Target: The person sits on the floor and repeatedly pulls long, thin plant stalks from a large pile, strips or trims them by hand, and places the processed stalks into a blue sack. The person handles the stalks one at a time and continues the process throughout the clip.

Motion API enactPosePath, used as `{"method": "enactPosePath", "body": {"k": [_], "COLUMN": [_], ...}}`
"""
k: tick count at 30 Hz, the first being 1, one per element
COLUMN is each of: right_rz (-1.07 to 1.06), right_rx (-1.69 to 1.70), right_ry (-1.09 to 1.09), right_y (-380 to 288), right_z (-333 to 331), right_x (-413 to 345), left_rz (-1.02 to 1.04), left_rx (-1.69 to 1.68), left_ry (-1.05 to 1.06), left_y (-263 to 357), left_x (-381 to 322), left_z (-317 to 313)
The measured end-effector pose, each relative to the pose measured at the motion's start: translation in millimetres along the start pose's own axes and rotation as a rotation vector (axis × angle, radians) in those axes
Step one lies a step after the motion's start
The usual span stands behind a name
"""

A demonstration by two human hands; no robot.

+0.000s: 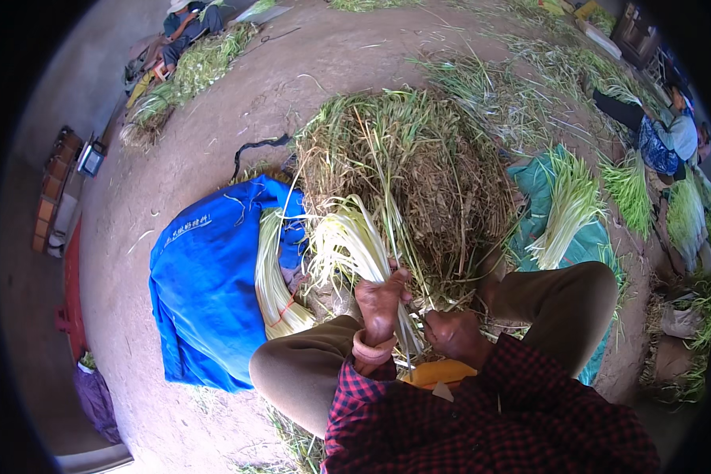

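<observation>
My left hand (382,299) grips a bunch of pale yellow-white leafy stalks (355,237), likely blanched chives. Their leafy ends fan up and away from me, and the cut-looking ends hang below my fist. Close by on the right, my right hand (457,336) is curled beside those lower ends; its fingertips are hidden, so I cannot tell if it holds anything. Beyond both hands rises a large heap of the same kind of plants (415,178), tangled with dry brown leaves. Between my knees shows something yellow-orange (441,372).
Left of my knee, a blue cloth (213,284) partly covers a banded bundle of stalks (278,284). A green sheet (595,243) on the right carries another bundle (569,207). People sit at far left (183,29) and far right (675,130) among more greens.
</observation>
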State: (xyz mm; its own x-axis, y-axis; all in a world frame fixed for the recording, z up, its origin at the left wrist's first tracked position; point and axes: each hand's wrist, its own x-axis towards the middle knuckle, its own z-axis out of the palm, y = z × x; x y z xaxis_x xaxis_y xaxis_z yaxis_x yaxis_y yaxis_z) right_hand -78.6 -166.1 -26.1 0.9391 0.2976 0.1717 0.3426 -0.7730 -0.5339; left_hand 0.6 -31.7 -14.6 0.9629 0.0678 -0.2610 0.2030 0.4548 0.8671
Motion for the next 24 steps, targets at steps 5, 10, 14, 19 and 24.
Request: {"method": "enactPosePath", "body": {"k": [5, 10, 14, 19, 24], "right_rz": [0.021, 0.373, 0.59, 0.658, 0.853], "right_rx": [0.009, 0.578, 1.208, 1.387, 1.342], "right_ry": [-0.082, -0.052, -0.003, 0.128, 0.217], "right_y": [7, 20, 17, 19, 19], "right_z": [1, -13, -13, 8, 19], "right_x": [4, 37, 64, 64, 54], "left_rz": [-0.049, -0.059, -0.054, -0.085, -0.002], "left_rx": [0.036, 0.057, 0.219, 0.235, 0.094], "left_ry": [-0.073, -0.133, -0.198, -0.164, -0.079], "left_y": [4, 5, 8, -4, -1], "left_x": [-2, -5, -7, -7, -9], "left_z": [-8, -7, -2, -7, -8]}}
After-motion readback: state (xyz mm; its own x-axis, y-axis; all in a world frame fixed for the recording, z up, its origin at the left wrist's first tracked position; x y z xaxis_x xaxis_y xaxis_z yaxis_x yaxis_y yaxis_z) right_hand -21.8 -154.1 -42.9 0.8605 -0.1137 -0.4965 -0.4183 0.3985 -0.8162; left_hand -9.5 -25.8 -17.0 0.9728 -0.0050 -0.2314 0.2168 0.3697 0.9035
